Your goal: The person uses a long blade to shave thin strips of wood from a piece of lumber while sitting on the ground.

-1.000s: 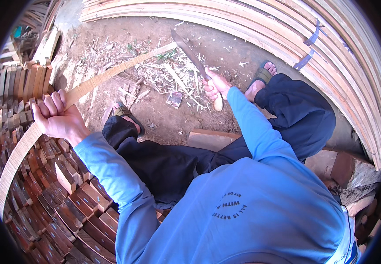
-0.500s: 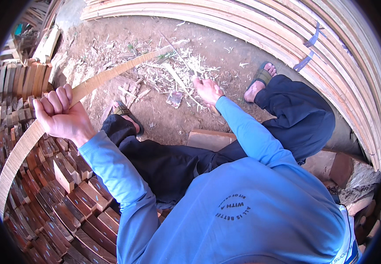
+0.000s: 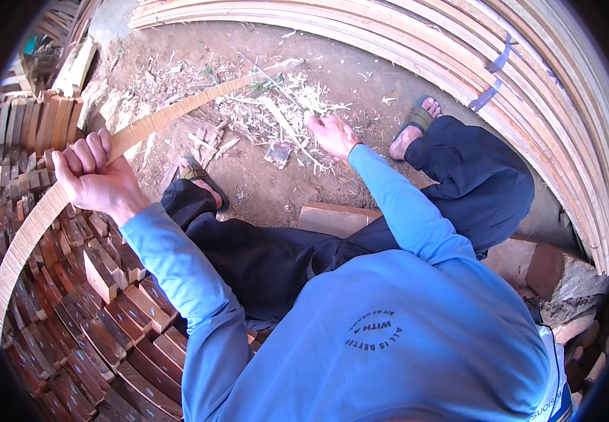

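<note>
Head view: wooden strip (image 3: 155,124) runs lower-left to upper-right through left hand (image 3: 102,176).

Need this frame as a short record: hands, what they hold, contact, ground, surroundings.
left hand: closed around a long, flat wooden strip
right hand: holding a long blade, seen nearly edge-on
contact: cannot tell whether blade meets the strip's far end
ground: bare earth, pale wood shavings scattered on it
left side: many stacked wooden blocks
top and right: stacked long boards
</note>
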A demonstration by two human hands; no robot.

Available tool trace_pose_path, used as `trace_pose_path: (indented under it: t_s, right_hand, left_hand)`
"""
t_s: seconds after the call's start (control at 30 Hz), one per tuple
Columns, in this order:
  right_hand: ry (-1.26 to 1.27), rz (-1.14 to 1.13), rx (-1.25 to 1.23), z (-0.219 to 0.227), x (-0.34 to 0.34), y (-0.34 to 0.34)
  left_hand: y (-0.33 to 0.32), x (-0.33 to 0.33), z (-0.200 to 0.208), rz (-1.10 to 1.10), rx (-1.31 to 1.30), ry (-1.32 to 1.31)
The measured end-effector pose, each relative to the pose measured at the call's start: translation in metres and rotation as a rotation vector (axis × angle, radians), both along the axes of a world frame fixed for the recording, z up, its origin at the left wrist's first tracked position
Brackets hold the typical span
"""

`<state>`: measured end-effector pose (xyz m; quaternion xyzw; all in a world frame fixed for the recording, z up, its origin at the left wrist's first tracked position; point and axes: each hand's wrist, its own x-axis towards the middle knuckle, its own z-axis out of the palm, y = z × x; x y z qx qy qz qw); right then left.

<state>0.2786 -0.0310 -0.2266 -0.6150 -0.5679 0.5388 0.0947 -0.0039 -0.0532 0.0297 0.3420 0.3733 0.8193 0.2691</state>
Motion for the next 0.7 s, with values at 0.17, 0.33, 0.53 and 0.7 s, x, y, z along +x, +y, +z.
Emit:
trace_pose_path:
  t_s: [0.17, 0.33, 0.53, 0.7]
  right_hand:
    - [-0.092, 0.020, 0.155, -0.060, -0.001, -0.005]
    - [-0.001, -0.075, -0.201, -0.015, 0.008, 0.008]
    - [-0.164, -0.027, 0.078, -0.072, 0.006, 0.003]
    - [0.026, -0.122, -0.199, -0.005, 0.002, 0.014]
  left_hand:
    - [0.003, 0.006, 0.003, 0.030, -0.014, -0.037]
    - [-0.002, -0.006, -0.002, 0.023, 0.010, -0.053]
    - [0.003, -0.004, -0.002, 0.030, -0.014, -0.022]
    - [0.000, -0.011, -0.005, 0.030, -0.007, -0.035]
